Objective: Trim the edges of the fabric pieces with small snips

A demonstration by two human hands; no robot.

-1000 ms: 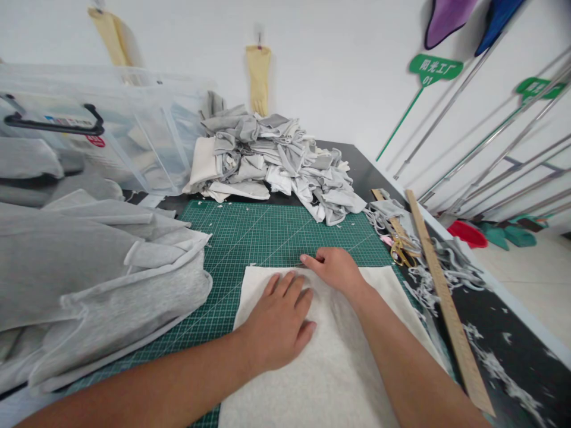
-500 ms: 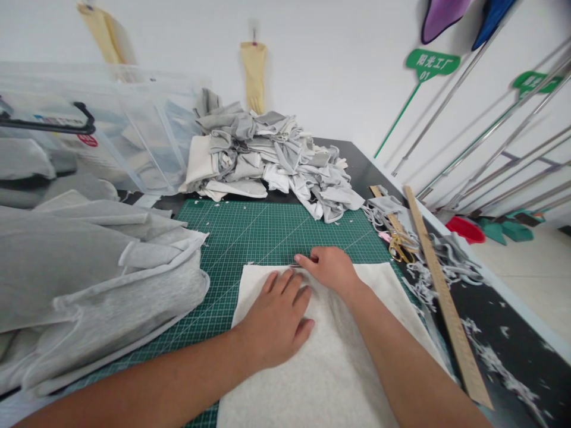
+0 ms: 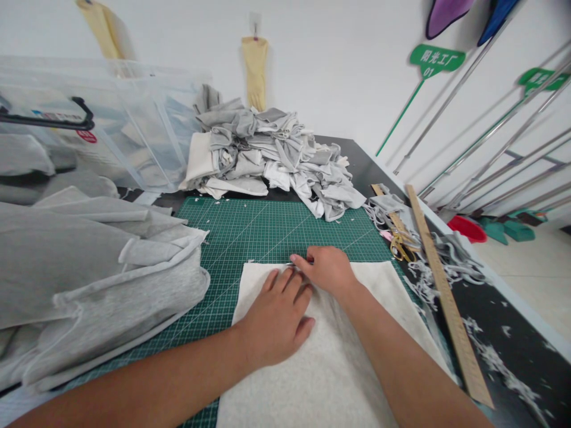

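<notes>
A cream-white piece of cloth (image 3: 285, 392) lies flat on a green cutting mat (image 3: 267, 223), its far edge running straight across. My left hand (image 3: 281, 315) rests palm down on this cloth, fingers spread a little and pointing toward that edge. My right hand (image 3: 328, 270) is closed at the far edge, just ahead of my left fingertips. From it a thin metal blade (image 3: 289, 264) pokes out to the left along the cloth's edge. The rest of this tool is hidden inside the hand, so its kind does not show.
Grey cloth pieces (image 3: 102, 279) are stacked at left, before a clear plastic bin (image 3: 147, 137). A heap of grey and white scraps (image 3: 267, 148) sits at the back. To the right lie a wooden ruler (image 3: 446, 297), gold-handled scissors (image 3: 401, 246) and fabric trimmings (image 3: 499, 362).
My right hand has shifted slightly left along the cloth's far edge, with the blade tip showing more clearly. My left hand stays in place on the cloth. The view has tilted slightly.
</notes>
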